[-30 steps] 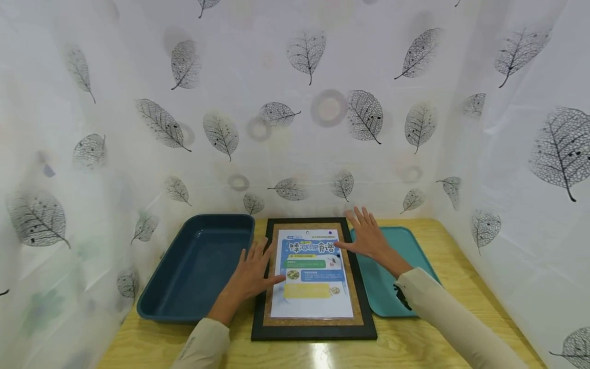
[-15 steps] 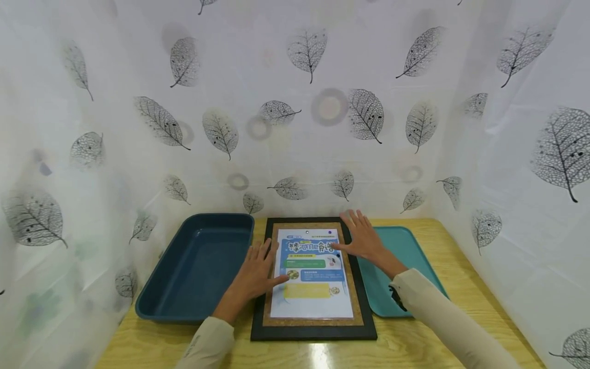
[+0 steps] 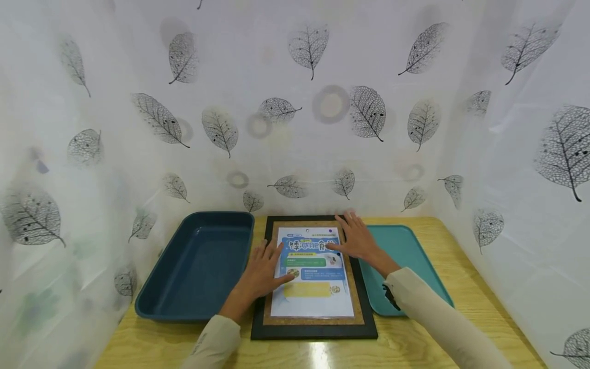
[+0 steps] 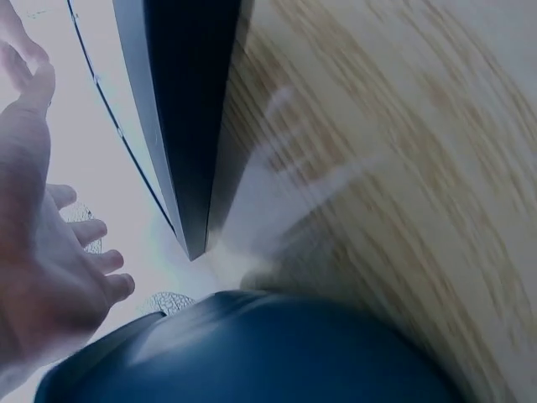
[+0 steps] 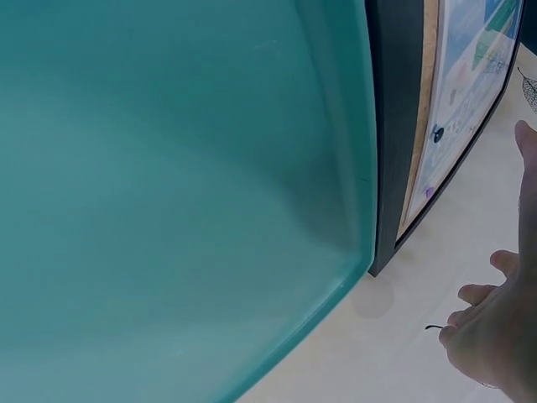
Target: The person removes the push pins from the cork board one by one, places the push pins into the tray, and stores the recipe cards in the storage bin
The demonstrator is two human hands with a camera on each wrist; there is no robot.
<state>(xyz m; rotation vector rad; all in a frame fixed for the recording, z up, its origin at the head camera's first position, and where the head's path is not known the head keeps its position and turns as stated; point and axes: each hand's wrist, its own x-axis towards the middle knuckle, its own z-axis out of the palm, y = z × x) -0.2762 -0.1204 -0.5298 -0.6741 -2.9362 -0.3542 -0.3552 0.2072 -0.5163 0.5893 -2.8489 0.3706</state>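
Note:
A black-framed cork board (image 3: 314,322) lies on the table with a printed poster (image 3: 313,306) on it. Small push pins, one purple (image 3: 330,231) and one black (image 5: 438,134), sit on the poster. My left hand (image 3: 262,274) hovers over the board's left side, fingers spread and thumb pointing across the poster. Over the upper right edge, my right hand (image 3: 357,240) is held with fingers spread. Neither hand grips anything. In the left wrist view the left hand (image 4: 50,235) appears apart from the frame; the right hand (image 5: 495,319) is likewise seen in the right wrist view.
On the left stands a deep dark blue bin (image 3: 193,271), close to the board. A flat teal tray (image 3: 401,261) lies against the board's right side. Leaf-printed white curtains (image 3: 295,148) enclose the wooden table (image 3: 405,343) at the back and sides.
Both hands have drifted inward over the board, the left to the right and the right to the left. The board, bin and tray stay in place; the view has shifted slightly.

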